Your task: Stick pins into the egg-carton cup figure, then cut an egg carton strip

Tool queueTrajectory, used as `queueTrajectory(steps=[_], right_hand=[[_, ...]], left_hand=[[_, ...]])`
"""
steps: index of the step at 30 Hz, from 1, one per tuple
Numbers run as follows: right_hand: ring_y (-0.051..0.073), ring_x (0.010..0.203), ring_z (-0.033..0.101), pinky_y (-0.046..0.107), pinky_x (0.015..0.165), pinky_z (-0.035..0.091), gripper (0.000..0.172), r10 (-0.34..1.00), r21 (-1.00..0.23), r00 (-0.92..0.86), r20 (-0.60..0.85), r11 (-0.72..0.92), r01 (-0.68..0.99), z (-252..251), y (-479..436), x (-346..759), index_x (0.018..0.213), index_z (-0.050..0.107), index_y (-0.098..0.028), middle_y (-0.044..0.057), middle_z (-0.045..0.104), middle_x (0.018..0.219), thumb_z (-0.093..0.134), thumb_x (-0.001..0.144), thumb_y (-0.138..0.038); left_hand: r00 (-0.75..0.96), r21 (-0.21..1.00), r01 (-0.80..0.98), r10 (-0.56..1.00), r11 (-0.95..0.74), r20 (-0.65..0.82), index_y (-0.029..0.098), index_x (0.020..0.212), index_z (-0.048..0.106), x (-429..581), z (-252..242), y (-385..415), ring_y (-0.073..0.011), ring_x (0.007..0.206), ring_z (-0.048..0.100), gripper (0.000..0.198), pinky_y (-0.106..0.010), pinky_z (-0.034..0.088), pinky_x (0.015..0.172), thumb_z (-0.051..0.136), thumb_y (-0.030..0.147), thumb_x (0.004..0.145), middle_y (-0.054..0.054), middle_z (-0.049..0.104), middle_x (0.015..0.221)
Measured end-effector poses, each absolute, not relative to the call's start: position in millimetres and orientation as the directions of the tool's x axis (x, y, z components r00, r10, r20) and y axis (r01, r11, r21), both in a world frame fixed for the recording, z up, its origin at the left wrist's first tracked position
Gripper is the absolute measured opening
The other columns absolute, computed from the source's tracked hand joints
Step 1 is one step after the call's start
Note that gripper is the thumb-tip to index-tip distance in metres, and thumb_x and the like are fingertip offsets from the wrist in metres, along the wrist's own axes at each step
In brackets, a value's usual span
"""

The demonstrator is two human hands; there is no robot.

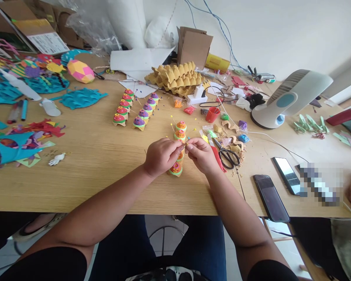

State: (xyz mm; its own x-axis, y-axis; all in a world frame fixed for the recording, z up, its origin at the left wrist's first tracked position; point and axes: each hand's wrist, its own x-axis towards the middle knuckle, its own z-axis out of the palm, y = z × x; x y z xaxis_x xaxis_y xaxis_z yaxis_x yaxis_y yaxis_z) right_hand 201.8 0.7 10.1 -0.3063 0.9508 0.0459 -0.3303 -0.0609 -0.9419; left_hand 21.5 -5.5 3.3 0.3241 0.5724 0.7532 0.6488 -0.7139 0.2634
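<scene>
Orange bumpy strip (175,169) on a wooden table (105,183)
Left hand (163,155) and right hand (201,153) meet over its middle, fingertips pinched on a tiny piece (186,144), hard to identify; its ends show beyond and nearer.

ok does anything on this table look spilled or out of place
Mildly: tan crumbs lie scattered by the scissors, like spilled trimmings, and the dark phone nearest the table's front edge seems to poke past it, so it looks precarious.
</scene>
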Motion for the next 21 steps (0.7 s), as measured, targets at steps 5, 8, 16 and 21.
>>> queueTrajectory(steps=[5, 8, 16, 21], right_hand=[[0.007, 0.055, 0.045, 0.021, 0.050, 0.030, 0.027, 0.943, -0.953, -0.310, 0.118, 0.020, -0.302, 9.2, 2.6, 205.6, 0.091, 0.072, -0.022, -0.003, 0.063, 0.068, 0.084, 0.076, -0.041], [0.007, 0.057, 0.047, 0.022, 0.052, 0.034, 0.024, 0.944, -0.957, -0.281, 0.173, 0.094, -0.273, 7.6, 3.5, 207.2, 0.088, 0.073, -0.021, -0.003, 0.063, 0.067, 0.083, 0.077, -0.040], [0.007, 0.052, 0.036, 0.023, 0.049, 0.026, 0.027, 0.965, -0.955, -0.221, 0.144, 0.076, -0.287, 8.3, 2.3, 206.0, 0.088, 0.073, -0.021, -0.003, 0.061, 0.065, 0.078, 0.080, -0.047], [0.007, 0.052, 0.032, 0.025, 0.049, 0.024, 0.032, 0.962, -0.955, -0.241, 0.125, 0.051, -0.294, 12.4, 1.3, 207.2, 0.096, 0.075, -0.023, -0.002, 0.060, 0.069, 0.074, 0.081, -0.051]], left_hand=[[0.346, 0.270, 0.636, 0.580, -0.723, 0.738, 0.018, 0.097, 0.068, 21.2, 0.6, -4.4, -0.0183, 0.071, 0.064, 0.019, -0.031, 0.046, 0.067, 0.052, 0.029, 0.100, -0.004, 0.071, 0.075], [0.354, 0.269, 0.635, 0.583, -0.724, 0.731, 0.018, 0.097, 0.068, 21.3, 1.1, -4.6, -0.0185, 0.071, 0.064, 0.020, -0.032, 0.046, 0.067, 0.051, 0.029, 0.101, -0.004, 0.071, 0.075], [0.330, 0.295, 0.618, 0.580, -0.729, 0.745, 0.018, 0.103, 0.067, 21.2, 4.2, -6.3, -0.0183, 0.073, 0.065, 0.016, -0.032, 0.047, 0.070, 0.054, 0.027, 0.098, -0.004, 0.073, 0.080], [0.328, 0.334, 0.603, 0.607, -0.724, 0.724, 0.019, 0.099, 0.068, 21.0, 2.4, -6.0, -0.0179, 0.072, 0.066, 0.016, -0.031, 0.048, 0.070, 0.054, 0.027, 0.098, -0.004, 0.072, 0.077]])
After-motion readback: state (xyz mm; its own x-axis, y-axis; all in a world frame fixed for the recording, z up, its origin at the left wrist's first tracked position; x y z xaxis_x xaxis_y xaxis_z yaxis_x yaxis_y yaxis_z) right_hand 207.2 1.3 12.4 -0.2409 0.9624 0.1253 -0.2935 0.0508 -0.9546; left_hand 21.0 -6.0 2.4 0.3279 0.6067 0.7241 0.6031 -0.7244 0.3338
